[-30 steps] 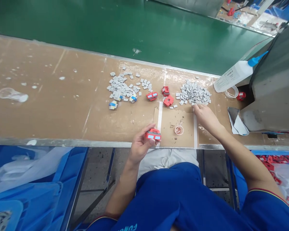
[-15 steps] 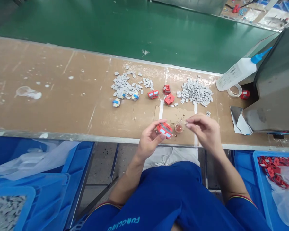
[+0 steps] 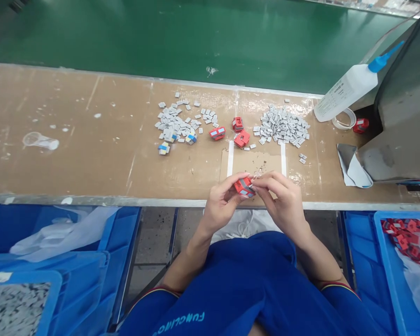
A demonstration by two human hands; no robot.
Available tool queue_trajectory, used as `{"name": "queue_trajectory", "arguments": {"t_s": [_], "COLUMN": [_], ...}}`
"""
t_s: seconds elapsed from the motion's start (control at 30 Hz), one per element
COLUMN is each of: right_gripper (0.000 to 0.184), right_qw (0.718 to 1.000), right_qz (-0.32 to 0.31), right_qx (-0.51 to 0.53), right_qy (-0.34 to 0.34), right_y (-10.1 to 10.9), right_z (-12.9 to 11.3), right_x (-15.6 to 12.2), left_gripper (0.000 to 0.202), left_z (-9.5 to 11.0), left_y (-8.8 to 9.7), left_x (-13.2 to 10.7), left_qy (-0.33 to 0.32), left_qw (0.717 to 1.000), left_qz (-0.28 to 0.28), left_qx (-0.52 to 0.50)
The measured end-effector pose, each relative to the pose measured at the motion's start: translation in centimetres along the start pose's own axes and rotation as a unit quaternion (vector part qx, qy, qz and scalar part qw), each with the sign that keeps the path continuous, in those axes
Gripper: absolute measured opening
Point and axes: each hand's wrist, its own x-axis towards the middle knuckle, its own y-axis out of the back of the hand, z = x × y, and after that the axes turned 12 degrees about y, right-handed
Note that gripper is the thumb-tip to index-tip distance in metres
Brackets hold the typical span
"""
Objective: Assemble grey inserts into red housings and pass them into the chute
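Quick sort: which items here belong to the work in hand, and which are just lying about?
In the work:
left hand, gripping red part
right hand, fingers at that part
grey tabs, piled on the bench

Lying about:
squeeze bottle
tape roll
clear cup

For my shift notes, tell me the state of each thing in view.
Left hand, holding the red plastic part
Right hand, fingers pinched at the part's edge
Red plastic part, held off the bench
Squeeze bottle, tilted, blue nozzle upward
Grey pieces, loosely heaped
Blue crate, holding red parts
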Motion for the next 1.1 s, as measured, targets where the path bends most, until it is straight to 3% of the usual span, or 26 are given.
{"name": "queue_trajectory", "arguments": {"t_s": [0.2,0.5,0.7,0.93,1.1], "right_gripper": [0.012,0.016,0.02,0.024,0.028], "right_qw": [0.999,1.0,0.992,0.996,0.995], "right_qz": [0.028,-0.028,0.038,0.077,0.093], "right_qx": [0.018,-0.01,-0.115,-0.034,0.043], "right_qy": [-0.029,-0.002,-0.031,-0.014,-0.003], "right_y": [-0.8,0.1,-2.1,-4.1,-3.8], "right_z": [-0.7,-0.3,-1.5,-1.9,-1.5], "right_x": [0.1,0.9,0.0,-1.8,-2.6], "left_gripper": [0.047,0.042,0.043,0.038,0.04], "left_z": [0.9,1.4,1.7,1.2,1.1], "left_y": [0.0,-0.3,0.0,-0.2,-0.3], "left_x": [0.1,0.2,0.2,-1.1,-2.5], "left_qy": [0.012,0.02,0.017,0.001,-0.006], "left_qw": [0.999,0.999,0.998,0.996,0.995], "left_qz": [0.016,0.015,0.044,0.077,0.086], "left_qx": [-0.033,-0.032,0.034,0.04,0.041]}}
